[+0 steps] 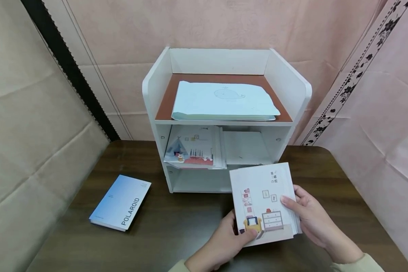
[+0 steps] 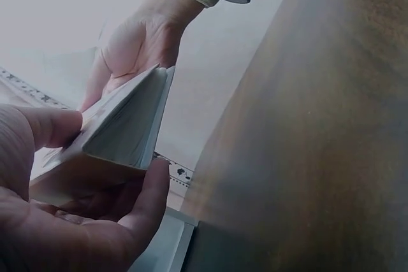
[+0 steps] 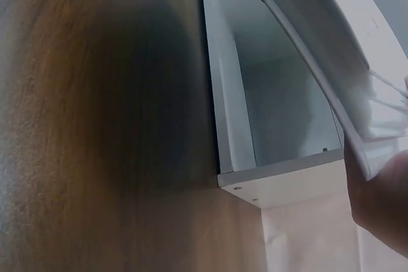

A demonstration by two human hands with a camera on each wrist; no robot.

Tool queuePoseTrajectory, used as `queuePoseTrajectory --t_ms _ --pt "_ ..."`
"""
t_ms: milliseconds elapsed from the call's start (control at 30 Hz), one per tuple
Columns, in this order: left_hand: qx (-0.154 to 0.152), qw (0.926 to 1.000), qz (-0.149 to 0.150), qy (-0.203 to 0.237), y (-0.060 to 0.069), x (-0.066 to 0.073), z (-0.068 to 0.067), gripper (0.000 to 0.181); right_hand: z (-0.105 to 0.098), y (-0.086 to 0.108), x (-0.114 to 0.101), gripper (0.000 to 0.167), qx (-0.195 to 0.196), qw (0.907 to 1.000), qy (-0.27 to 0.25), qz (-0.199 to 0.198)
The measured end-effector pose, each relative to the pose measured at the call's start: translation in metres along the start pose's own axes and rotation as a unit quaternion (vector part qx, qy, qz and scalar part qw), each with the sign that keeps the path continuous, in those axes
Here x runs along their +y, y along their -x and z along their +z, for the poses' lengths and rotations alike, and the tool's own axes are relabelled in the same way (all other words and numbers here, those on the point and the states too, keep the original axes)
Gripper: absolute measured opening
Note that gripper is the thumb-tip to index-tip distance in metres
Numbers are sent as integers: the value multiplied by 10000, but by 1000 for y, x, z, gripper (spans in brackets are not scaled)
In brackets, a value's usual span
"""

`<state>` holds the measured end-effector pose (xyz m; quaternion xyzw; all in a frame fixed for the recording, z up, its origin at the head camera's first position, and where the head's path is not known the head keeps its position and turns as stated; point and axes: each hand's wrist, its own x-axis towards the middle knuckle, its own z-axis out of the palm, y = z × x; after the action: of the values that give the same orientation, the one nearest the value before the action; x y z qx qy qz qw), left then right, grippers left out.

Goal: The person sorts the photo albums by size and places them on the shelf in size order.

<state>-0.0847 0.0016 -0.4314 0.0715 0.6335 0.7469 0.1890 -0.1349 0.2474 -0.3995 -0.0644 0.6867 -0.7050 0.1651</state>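
In the head view, a small stack of white notebooks (image 1: 258, 204) is held up in front of the shelf's right side. Its top cover carries drawings of a yellow chair and a dresser. My left hand (image 1: 224, 241) grips the lower left corner, thumb on the cover. My right hand (image 1: 314, 223) holds the right edge, its thumb also on top. The left wrist view shows the notebooks' (image 2: 131, 122) page edges slightly fanned between both hands. From the right wrist, the notebooks (image 3: 319, 49) appear above the table, with part of my right hand (image 3: 382, 205) at their edge.
A white shelf unit (image 1: 149, 94) stands at the back. Pale blue whale-print notebooks (image 1: 224, 100) lie on its top; more white notebooks (image 1: 193, 145) lie at left on the middle shelf. A blue Polaroid book (image 1: 120, 204) rests on the dark wooden table (image 1: 170, 230). Curtains surround it.
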Motion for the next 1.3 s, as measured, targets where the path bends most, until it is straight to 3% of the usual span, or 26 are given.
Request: queuePoseTrajectory --t_ms 267,500,867,1300 --pt "53 9986 496 167 -1 5 -4 42 5 -7 -9 47 -68 9997 123 -193" --pt "178 9950 980 -113 -2 10 -11 41 12 -17 -19 52 -18 9982 474 -375" --pt "361 9918 1180 -345 -3 10 -22 39 22 -22 -24 59 4 9934 964 -626" --pt "486 9892 1317 -418 -2 22 -33 40 26 -20 -21 56 -34 9922 1148 -481"
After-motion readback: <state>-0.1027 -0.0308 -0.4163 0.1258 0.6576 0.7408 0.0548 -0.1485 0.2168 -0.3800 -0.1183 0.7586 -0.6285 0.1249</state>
